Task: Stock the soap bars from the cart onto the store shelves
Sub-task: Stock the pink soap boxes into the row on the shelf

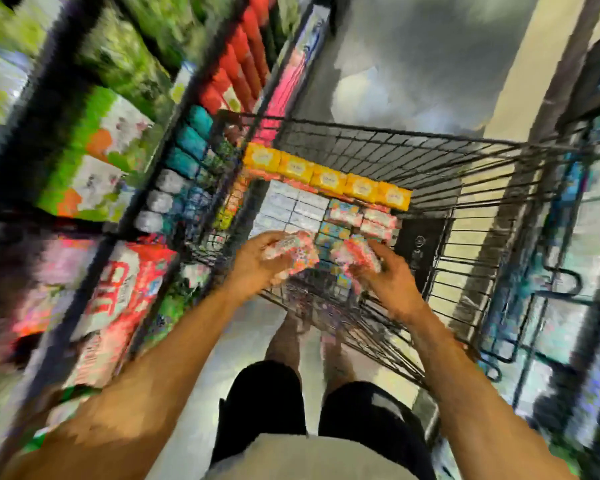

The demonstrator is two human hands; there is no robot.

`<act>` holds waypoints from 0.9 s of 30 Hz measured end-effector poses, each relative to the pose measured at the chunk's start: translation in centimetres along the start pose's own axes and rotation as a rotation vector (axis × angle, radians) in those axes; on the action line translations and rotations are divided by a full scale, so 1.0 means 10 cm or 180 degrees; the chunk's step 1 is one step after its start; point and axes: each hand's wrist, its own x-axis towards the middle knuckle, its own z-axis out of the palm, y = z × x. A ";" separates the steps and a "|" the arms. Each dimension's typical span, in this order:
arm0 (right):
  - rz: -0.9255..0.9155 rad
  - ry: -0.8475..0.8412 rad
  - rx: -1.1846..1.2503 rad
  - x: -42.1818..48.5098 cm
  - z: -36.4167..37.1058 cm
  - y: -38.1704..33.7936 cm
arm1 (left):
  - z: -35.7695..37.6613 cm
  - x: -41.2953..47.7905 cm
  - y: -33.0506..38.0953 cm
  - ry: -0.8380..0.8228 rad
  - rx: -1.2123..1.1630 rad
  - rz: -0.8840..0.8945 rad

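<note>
Heavy motion blur, details are soft. Nearest: black shorts (pixel 264 400), with both bare forearms reaching forward over the cart's near end.

Left hand (pixel 257 265) grips a pink wrapped soap bar, left bar (pixel 297 251). The thumb is on top, the fingers (pixel 278 279) are curled underneath, and the bar sticks out past the fingertips toward the middle. Right hand (pixel 394 282) grips a second pink one, right bar (pixel 354 252). Its fingers are wrapped round the outer side and the bar pokes out to the left. The two bars are near each other, apart, and held above the cart load rather than resting on it. Both hands are closed on their bars and neither has a free finger that I can make out.

Handling, my read: the bars are small, light, stiff blocks in a carton or wrap. They look possibly slick, so a pinch across the broad faces is safest. One per hand is easy, and they are not fragile.

Beyond them, the wire cart (pixel 447 161) holds more stock: white boxes (pixel 288 209), pink boxes (pixel 378 220) and, at the far end, a row of yellow boxes (pixel 328 176).

The shelves (pixel 49 133) run along the left, packed with coloured goods. I can't tell which slot takes the soap. Next is likely a swing left to the shelves.
</note>
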 end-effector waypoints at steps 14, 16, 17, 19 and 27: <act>-0.0383 -0.1414 0.1124 -1.26 1.39 -1.89 | -1.26 -2.83 -0.26 0.2624 -0.2791 -0.0021; -0.0560 -0.1667 0.1026 -1.46 1.74 -2.08 | -1.45 -3.21 -0.39 0.2861 -0.2998 0.0081; -0.0621 -0.1780 0.0986 -1.59 1.92 -2.19 | -1.54 -3.40 -0.48 0.2962 -0.3066 0.0144; -0.0665 -0.1988 0.0991 -1.84 2.29 -2.37 | -1.72 -3.77 -0.64 0.3116 -0.3210 0.0265; -0.1091 -0.2437 0.1177 -2.95 3.60 -2.85 | -2.51 -5.10 -1.24 0.3513 -0.3251 0.0622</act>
